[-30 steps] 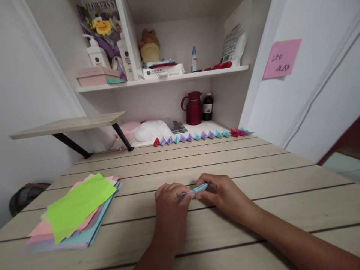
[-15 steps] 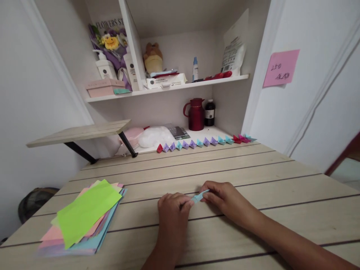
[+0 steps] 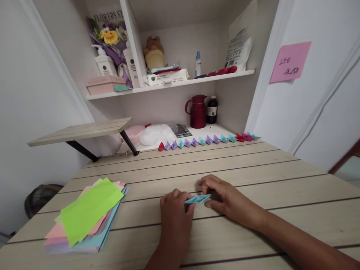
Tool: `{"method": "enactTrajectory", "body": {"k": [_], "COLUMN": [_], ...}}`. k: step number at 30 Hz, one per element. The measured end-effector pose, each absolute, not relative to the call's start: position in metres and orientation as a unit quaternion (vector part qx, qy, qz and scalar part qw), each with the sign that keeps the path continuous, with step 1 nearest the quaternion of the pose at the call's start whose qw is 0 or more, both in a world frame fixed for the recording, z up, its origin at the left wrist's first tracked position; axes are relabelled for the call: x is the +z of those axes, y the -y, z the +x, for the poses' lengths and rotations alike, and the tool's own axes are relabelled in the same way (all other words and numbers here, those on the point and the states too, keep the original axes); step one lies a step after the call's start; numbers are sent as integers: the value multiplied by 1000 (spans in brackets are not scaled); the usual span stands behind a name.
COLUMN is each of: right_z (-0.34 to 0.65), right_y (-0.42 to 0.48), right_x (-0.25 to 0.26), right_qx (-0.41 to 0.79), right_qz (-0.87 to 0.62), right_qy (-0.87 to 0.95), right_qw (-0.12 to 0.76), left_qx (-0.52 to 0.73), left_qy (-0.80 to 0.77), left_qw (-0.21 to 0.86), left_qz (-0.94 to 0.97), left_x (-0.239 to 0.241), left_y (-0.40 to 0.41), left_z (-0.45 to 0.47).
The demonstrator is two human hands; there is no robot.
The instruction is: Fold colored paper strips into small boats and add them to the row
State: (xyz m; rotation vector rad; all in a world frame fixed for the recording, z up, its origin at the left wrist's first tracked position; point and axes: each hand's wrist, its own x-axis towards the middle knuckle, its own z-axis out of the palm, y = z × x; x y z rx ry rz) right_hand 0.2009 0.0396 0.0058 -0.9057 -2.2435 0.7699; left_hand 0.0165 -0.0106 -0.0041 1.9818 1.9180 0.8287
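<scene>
Table: one pale wooden table (image 3: 253, 168) with dark grooves running across it; it carries everything near the hands.
Shelf unit: one white alcove at the far edge of the table, with one upper shelf (image 3: 202, 78) crowded with bottles, boxes and a bag.
Raised board: one small wooden board (image 3: 81, 131) on black brackets, at the far left, well apart from the hands.
Paper stack: one fanned stack of coloured sheets (image 3: 90, 210) with a lime green sheet on top, lying left of the hands and not touching them.
Hands: two. The left hand (image 3: 176, 212) is curled, its fingertips pinching the left end of the folded piece. The right hand (image 3: 225, 198) has its forefinger arched above and its thumb below, closed on the right end.
Pink note: one (image 3: 290, 62), stuck on the wall to the right.
Red jug: one (image 3: 197, 111), under the shelf, with one dark bottle (image 3: 212, 110) just beside it.
Paper boats: one row (image 3: 208, 140) of about fourteen along the far table edge; the right end is bunched, so the count is unsure.
Blue folded piece: one (image 3: 197, 199), narrow and pointed, held between the two hands just above the table, near its front middle; nothing lies between it and the row.
</scene>
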Motion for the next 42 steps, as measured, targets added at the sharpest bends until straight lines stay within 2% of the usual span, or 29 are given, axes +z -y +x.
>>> {"method": "enactTrajectory", "body": {"k": [11, 18, 34, 42], "right_z": [205, 213, 213, 213], "right_y": [-48, -51, -46, -39], "right_x": [2, 7, 7, 18], "right_qx": [182, 162, 171, 295], "right_qz": [-369, -333, -338, -332], "right_qy": [880, 900, 900, 855], "right_qw": [236, 230, 215, 269], "left_qx": [304, 301, 201, 204], "left_qy": [-643, -604, -580, -586], "left_qw": [167, 172, 106, 108], "left_qz": [683, 718, 783, 777], "left_x": [-11, -7, 3, 5], "left_y": [9, 11, 16, 18], "left_z": [16, 19, 20, 22]}}
